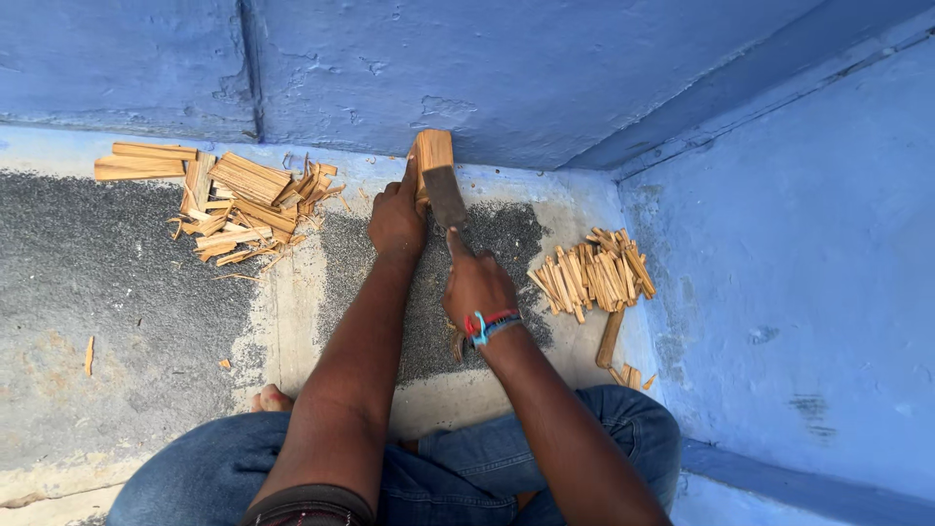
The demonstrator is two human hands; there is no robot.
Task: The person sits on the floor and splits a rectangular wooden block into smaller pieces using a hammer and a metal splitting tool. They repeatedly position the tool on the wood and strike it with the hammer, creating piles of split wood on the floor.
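Blue-painted walls (487,68) on two sides, meeting a worn concrete floor (117,292) with grey patches, viewed from above a seated position in blue jeans (458,477). Far left: heap of split wood pieces (234,200), flat slats and splinters, near the wall base, with stray chips (89,356) well apart on the floor. Centre: upright wood block (434,156), standing on end near the wall. Left hand (394,219) clasped against the block's left side, fingers near the top edge, steadying it. Metal blade (444,195) set on or just at the block's top, flat face toward the camera; exact contact not discernible. Right hand (477,287) clenched round the blade's handle, wrist carrying a red-and-blue band (490,323). Right: pile of thin split sticks (594,278) beside the right wall, one longer stick (610,337) just below it. Hazards, as judged: left-hand fingers close beside the blade line, so a slip or glancing cut likely to reach them; block on a narrow end, liable to tip if struck off-centre; splinters likely to fly toward bare forearms; bare toes (271,397) near the working area exposed to a dropped blade or falling piece.
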